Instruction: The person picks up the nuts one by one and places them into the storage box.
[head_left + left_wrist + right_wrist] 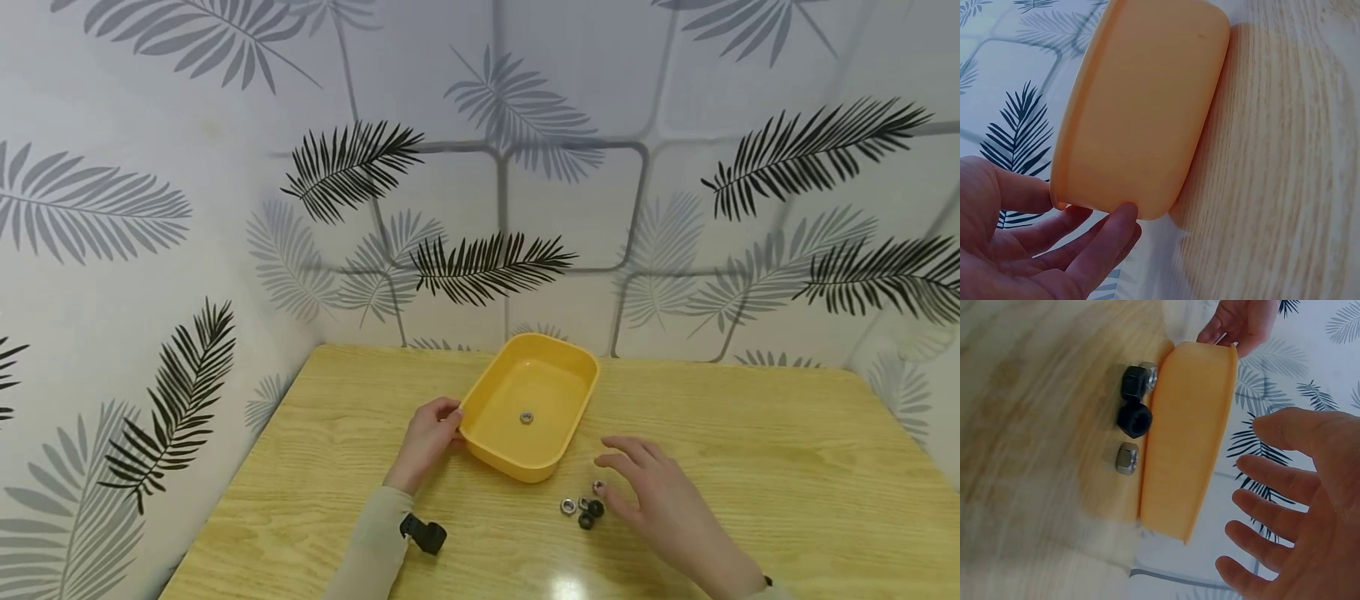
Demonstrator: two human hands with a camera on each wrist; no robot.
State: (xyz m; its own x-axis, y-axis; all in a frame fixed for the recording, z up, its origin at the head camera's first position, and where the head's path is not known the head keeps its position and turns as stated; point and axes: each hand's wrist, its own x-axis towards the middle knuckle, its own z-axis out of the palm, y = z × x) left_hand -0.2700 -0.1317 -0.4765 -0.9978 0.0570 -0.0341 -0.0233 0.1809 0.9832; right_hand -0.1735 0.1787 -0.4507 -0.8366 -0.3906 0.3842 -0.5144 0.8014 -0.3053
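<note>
A yellow plastic tray stands on the table with one silver hex nut on its floor. My left hand grips its near left corner; in the left wrist view the thumb lies at the rim and the fingers bear on the outer wall. Right of the tray, my right hand hovers palm down over loose nuts, its fingers spread and holding nothing. Beneath it lie two black nuts touching each other, with silver nuts close around them. The thumb overlaps one silver nut in the head view.
The wood-grain table meets a wall with a leaf pattern just behind the tray. A black device is strapped on the left wrist over a light sleeve.
</note>
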